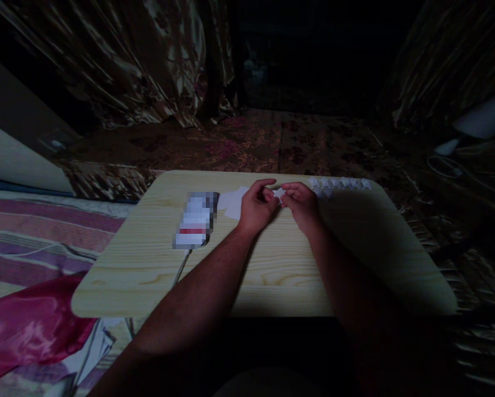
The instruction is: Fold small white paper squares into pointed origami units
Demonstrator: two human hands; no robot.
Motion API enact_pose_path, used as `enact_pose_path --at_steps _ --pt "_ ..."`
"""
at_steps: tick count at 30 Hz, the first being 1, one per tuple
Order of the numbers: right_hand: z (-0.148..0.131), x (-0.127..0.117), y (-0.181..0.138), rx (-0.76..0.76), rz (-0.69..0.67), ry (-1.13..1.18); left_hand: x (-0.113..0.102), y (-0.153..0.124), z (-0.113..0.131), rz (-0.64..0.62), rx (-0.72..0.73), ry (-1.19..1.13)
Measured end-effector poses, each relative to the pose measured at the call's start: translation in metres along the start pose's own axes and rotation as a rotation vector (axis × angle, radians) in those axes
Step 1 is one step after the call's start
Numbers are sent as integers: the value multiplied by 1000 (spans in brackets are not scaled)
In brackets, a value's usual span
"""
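Over the far half of the small wooden table point(284, 275), my left hand point(256, 208) and my right hand point(304, 205) meet at their fingertips. Between them they pinch a small white piece of folded paper point(278, 193), partly covered by the fingers. Flat white paper point(232, 203) lies just left of my left hand, its right part hidden behind that hand. Beyond my right hand, several small white folded paper pieces point(345, 182) stand in a row along the far edge. A few more lie in front of that row, close to my right knuckles.
A phone point(195, 220), its screen blurred out, lies on the table's left with a white cable point(181, 268) running toward me. Left of the table are striped bedding point(32, 231) and shiny pink cloth point(36, 325). Patterned curtains hang behind; a pale lamp point(483, 117) stands at right.
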State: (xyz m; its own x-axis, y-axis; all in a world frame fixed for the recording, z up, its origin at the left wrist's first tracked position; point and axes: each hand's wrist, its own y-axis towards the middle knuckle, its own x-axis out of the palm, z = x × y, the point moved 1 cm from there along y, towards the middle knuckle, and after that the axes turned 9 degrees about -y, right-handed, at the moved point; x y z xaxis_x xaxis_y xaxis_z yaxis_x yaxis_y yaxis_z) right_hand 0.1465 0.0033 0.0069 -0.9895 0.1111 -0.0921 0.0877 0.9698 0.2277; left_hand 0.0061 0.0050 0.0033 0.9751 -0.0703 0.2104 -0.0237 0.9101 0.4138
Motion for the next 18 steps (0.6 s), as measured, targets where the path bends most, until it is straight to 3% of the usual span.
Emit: enact_pose_path --at_steps 18 --pt "1 0 2 34 15 -62 0 0 1 40 -71 -15"
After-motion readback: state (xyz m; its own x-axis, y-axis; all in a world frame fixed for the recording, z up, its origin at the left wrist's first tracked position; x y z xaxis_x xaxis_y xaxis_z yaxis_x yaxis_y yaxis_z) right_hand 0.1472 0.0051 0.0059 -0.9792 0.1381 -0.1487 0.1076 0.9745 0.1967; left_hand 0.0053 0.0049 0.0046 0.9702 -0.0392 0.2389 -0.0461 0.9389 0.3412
